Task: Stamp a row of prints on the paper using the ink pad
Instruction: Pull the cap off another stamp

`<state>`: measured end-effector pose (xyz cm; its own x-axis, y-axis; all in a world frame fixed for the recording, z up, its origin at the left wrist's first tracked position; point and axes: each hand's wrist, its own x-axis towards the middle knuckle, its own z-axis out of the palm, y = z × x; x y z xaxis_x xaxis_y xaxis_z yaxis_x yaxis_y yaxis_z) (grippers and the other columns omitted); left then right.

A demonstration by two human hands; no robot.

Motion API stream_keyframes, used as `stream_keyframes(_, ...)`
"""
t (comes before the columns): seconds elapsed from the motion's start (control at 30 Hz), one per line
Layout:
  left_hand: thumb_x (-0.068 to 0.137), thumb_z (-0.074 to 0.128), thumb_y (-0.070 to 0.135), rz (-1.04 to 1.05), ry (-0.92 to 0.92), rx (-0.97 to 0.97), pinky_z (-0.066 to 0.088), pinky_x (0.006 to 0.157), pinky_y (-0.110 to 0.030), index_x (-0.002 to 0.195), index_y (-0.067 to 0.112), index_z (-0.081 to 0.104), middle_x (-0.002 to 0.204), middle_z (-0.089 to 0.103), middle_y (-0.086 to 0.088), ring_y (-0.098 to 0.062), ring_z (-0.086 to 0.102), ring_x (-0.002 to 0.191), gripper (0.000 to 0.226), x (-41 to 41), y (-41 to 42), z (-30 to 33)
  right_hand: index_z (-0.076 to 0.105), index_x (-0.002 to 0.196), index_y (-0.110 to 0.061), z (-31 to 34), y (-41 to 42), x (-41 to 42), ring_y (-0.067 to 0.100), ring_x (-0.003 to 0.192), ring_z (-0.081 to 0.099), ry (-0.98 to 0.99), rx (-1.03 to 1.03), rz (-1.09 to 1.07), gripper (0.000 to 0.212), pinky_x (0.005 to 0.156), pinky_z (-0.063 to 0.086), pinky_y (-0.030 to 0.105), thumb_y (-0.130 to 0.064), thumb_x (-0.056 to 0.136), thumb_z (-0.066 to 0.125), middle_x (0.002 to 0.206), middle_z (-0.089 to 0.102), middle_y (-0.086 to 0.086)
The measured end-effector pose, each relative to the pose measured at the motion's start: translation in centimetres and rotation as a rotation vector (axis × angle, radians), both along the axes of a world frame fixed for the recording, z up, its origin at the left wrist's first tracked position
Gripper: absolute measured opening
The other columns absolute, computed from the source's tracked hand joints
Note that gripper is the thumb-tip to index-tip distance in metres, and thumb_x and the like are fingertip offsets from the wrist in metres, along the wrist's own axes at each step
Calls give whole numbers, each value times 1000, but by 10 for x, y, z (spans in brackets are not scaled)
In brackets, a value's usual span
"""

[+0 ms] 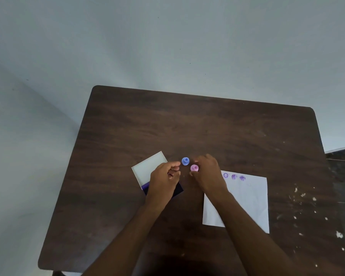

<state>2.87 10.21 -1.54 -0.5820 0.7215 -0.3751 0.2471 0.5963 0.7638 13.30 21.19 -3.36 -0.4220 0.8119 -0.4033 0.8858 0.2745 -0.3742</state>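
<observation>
At mid-frame the right hand (pixel 206 172) has its fingers around the pink stamp (pixel 194 168), partly hiding it. The left hand (pixel 163 179) covers most of the open ink pad (pixel 147 186), fingers curled; whether they hold anything I cannot tell. A blue stamp (pixel 185 161) stands between the hands. Three purple prints (pixel 234 177), too small to read, line the paper (pixel 247 200) at right on the surface (pixel 187 126).

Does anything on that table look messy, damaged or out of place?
Yes: the dark wooden table has whitish flecks and chips scattered along its right side, like dried paint or worn finish. The paper lies slightly askew, with three purple prints along its top edge. Nothing looks spilled.
</observation>
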Motion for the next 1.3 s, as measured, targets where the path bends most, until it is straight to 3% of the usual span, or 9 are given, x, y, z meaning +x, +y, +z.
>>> stream_keyframes(0.2,92,63,17,4,-4,-5,50,96,-27,119,16,66,115,69,3,-10,64,102,28,1,4,6,68,102,-10,0,2,-1,21,97,57,-9,-11,-17,23,88,46,30,-26,87,67,110,66,10)
stream_keyframes(0.4,96,58,24,19,-10,-82,42,93,-19,121,14,64,121,67,0,-13,62,107,28,4,7,8,68,88,-9,-1,2,-1,16,80,56,-26,-79,-102,19,79,45,27,-27,90,63,95,67,8)
stream_keyframes(0.5,96,56,25,19,-11,-77,43,92,-17,121,15,64,120,67,0,-12,62,105,28,6,6,11,68,72,-13,5,1,9,12,64,57,143,-73,-206,24,67,43,24,-29,89,64,72,67,-1)
stream_keyframes(0.63,95,59,24,6,50,-7,34,71,6,119,14,65,118,67,0,0,54,92,27,12,9,20,77,96,-19,19,-6,23,10,76,67,435,-159,-408,27,69,54,22,-37,77,79,86,73,-6)
stream_keyframes(0.73,92,61,36,9,9,33,33,66,7,122,19,64,120,67,5,1,54,94,34,14,14,28,75,100,-19,30,-9,27,12,78,71,614,-279,-528,31,70,59,24,-32,72,83,87,75,-5)
stream_keyframes(0.8,90,61,45,21,-87,80,38,74,3,129,27,59,126,63,13,2,56,106,44,13,16,35,74,100,-18,39,-11,30,13,77,73,713,-344,-589,31,66,58,21,-26,72,83,86,76,-6)
stream_keyframes(0.93,78,68,52,39,-240,194,55,91,-30,125,31,62,120,68,9,-6,64,107,52,12,18,55,75,101,-11,59,-16,39,26,86,74,1038,-603,-701,32,69,59,27,-23,71,81,95,77,9)
stream_keyframes(1.1,79,72,42,-88,75,246,39,78,3,114,26,69,112,70,8,2,62,91,39,22,17,72,68,114,-1,72,-22,49,33,105,67,1282,-886,-756,32,83,58,34,-14,85,66,114,70,20)
stream_keyframes(1.3,77,76,39,-145,258,308,44,81,-5,116,16,71,111,69,-1,-8,61,94,45,36,14,82,69,113,-1,76,-29,58,31,110,65,1415,-1040,-827,33,85,56,33,-15,83,66,119,67,20)
